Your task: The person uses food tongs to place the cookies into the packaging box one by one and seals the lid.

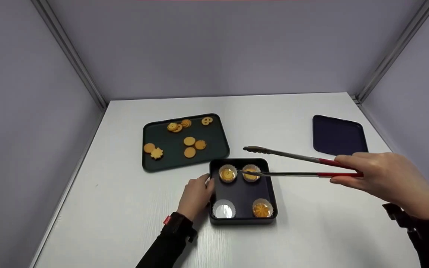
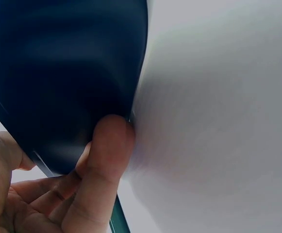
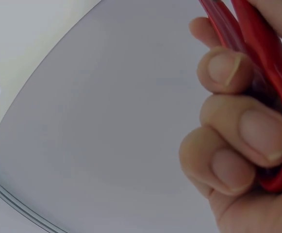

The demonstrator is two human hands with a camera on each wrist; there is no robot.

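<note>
My left hand [image 1: 196, 195] holds the left wall of a square dark box [image 1: 237, 193], thumb and fingers at its side. In the box are paper cups: two at the back with cookies, one front right with a flower-shaped cookie [image 1: 261, 210], and an empty cup [image 1: 223, 209] front left. With my right hand [image 1: 382, 178] I grip red-handled metal tongs [image 1: 292, 174] in curled fingers, also seen in the right wrist view. The tongs' arms are spread, nothing between them; the lower tip lies over the back right cup [image 1: 251, 179].
Behind the box, a dark green tray [image 1: 169, 145] carries several cookies, among them a pretzel-shaped cookie [image 1: 207, 121] and round cookies [image 1: 190, 152]. A small dark blue tray [image 1: 339, 136] lies at the far right of the white table [image 1: 125, 208]. Grey panels enclose the back and sides.
</note>
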